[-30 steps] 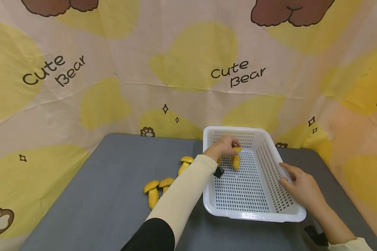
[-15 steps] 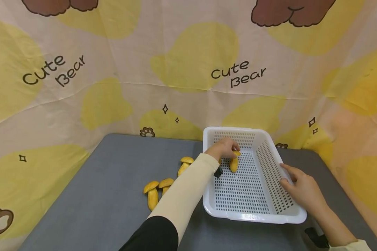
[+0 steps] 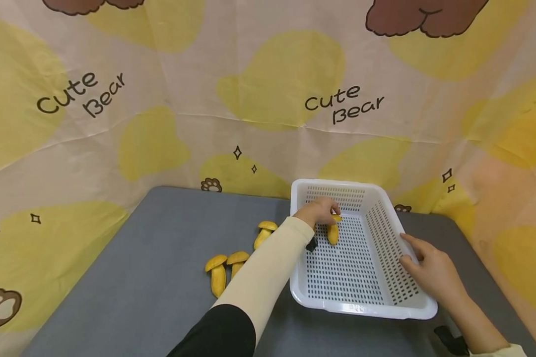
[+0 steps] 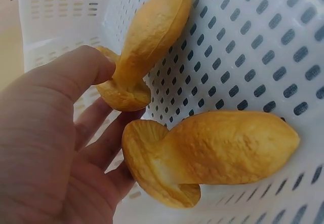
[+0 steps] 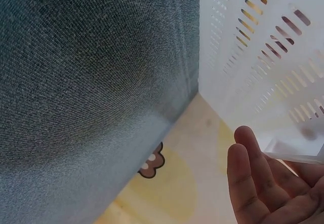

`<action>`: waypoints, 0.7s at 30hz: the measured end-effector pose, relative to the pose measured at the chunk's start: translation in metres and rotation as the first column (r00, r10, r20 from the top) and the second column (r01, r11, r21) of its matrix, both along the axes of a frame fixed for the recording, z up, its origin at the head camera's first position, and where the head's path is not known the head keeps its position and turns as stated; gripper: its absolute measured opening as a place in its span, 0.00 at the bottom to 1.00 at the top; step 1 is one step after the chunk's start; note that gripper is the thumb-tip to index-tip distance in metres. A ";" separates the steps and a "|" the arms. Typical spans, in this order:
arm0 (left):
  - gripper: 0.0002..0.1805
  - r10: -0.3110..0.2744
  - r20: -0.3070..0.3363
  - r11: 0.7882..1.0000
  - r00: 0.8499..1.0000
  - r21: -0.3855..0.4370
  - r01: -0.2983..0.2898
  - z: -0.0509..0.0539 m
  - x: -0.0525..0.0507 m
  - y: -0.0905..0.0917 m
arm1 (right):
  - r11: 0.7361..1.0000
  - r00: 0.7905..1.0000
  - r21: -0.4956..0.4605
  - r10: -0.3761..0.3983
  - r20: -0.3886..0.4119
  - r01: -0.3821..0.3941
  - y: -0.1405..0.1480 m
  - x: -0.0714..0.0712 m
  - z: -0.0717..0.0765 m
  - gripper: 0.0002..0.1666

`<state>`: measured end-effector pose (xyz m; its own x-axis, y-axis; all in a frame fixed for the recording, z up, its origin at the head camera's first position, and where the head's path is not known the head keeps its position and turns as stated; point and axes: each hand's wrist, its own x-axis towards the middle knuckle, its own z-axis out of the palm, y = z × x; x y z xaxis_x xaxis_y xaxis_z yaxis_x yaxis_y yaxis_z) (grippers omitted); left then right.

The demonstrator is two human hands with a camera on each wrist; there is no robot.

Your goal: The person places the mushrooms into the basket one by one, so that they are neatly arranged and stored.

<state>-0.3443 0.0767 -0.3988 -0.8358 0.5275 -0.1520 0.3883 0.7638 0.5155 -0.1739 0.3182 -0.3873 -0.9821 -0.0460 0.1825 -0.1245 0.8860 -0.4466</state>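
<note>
Inside the white basket [image 3: 362, 308], my left hand [image 3: 319, 212] pinches a yellow mushroom [image 3: 333, 234] by its cap, stem toward me. The left wrist view shows the thumb of my left hand [image 4: 55, 133] against the cap of the upper mushroom [image 4: 157, 26]. A second mushroom [image 4: 228, 148] lies in the basket beside my fingertips; in the head view my hand mostly hides it. At the right rim my right hand [image 3: 437, 272] grips the basket, and the right wrist view has fingers [image 5: 243, 178] outside the wall [image 5: 243, 57].
Several more mushrooms [image 3: 218, 277] stand left of the basket on the grey table [image 3: 138, 277], partly behind my left forearm [image 3: 263, 272]. A patterned cloth [image 3: 268, 99] hangs behind the table's far edge.
My left hand and the pinched mushroom have shifted slightly down and left within the basket. The right hand keeps its place at the rim. The head view has tilted a little.
</note>
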 end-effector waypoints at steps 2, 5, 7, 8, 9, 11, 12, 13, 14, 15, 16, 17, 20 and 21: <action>0.15 0.004 0.000 1.000 1.000 0.004 -0.004 -0.001 -0.001 0.001 | 1.000 1.000 -0.002 -0.001 0.001 0.001 0.000 0.000 0.000 0.31; 0.15 0.013 0.007 1.000 1.000 0.013 -0.014 -0.002 -0.001 0.001 | 1.000 1.000 -0.004 -0.003 0.000 0.003 -0.001 0.001 0.000 0.31; 0.14 0.017 0.011 1.000 1.000 0.016 -0.018 -0.002 -0.001 0.001 | 1.000 1.000 -0.006 -0.002 -0.004 0.002 -0.001 0.001 0.000 0.30; 0.14 0.019 0.013 1.000 1.000 0.018 -0.019 -0.002 -0.001 0.001 | 1.000 1.000 -0.010 -0.002 -0.007 0.002 -0.001 0.001 0.000 0.30; 0.14 0.020 0.014 1.000 1.000 0.019 -0.020 -0.001 -0.001 0.001 | 1.000 1.000 -0.012 -0.002 -0.007 0.002 -0.001 0.001 0.000 0.30; 0.14 0.022 0.016 0.999 1.000 0.022 -0.022 0.000 0.000 0.000 | 1.000 1.000 -0.022 -0.001 -0.003 0.001 -0.001 0.001 -0.001 0.31; 0.14 0.022 0.015 0.999 1.000 0.024 -0.022 0.000 -0.001 0.000 | 1.000 1.000 -0.026 -0.001 -0.001 0.001 -0.001 0.001 -0.001 0.31; 0.14 0.022 0.014 0.999 1.000 0.026 -0.023 0.001 -0.001 0.000 | 1.000 1.000 -0.028 -0.001 -0.002 0.001 -0.001 0.001 -0.001 0.31; 0.14 0.021 0.013 0.999 1.000 0.026 -0.022 0.001 -0.001 0.000 | 1.000 1.000 -0.028 0.000 -0.002 0.000 -0.001 0.000 -0.001 0.31; 0.14 0.021 0.011 0.999 1.000 0.026 -0.022 0.001 -0.001 0.000 | 1.000 1.000 -0.028 0.000 -0.002 0.000 -0.001 0.000 -0.001 0.31; 0.14 0.022 0.010 0.999 1.000 0.028 -0.022 0.002 -0.001 0.000 | 1.000 1.000 -0.028 0.000 -0.003 0.000 -0.001 0.000 -0.001 0.31; 0.14 0.022 0.006 0.999 1.000 0.027 -0.022 0.002 -0.001 0.000 | 1.000 1.000 -0.026 0.000 -0.003 0.000 -0.001 -0.001 -0.002 0.31; 0.15 0.017 -0.006 1.000 1.000 0.021 -0.016 0.003 0.000 0.000 | 1.000 1.000 -0.028 -0.002 0.001 0.002 0.000 0.000 -0.003 0.31; 0.16 0.016 -0.010 1.000 1.000 0.020 -0.016 0.004 0.000 0.000 | 1.000 1.000 -0.031 -0.005 0.002 0.005 0.000 0.000 -0.003 0.31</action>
<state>-0.3439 0.0766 -0.3952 -0.8457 0.5167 -0.1333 0.3811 0.7597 0.5269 -0.1739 0.3182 -0.3908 -0.9826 -0.0357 0.1822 -0.1195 0.8724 -0.4739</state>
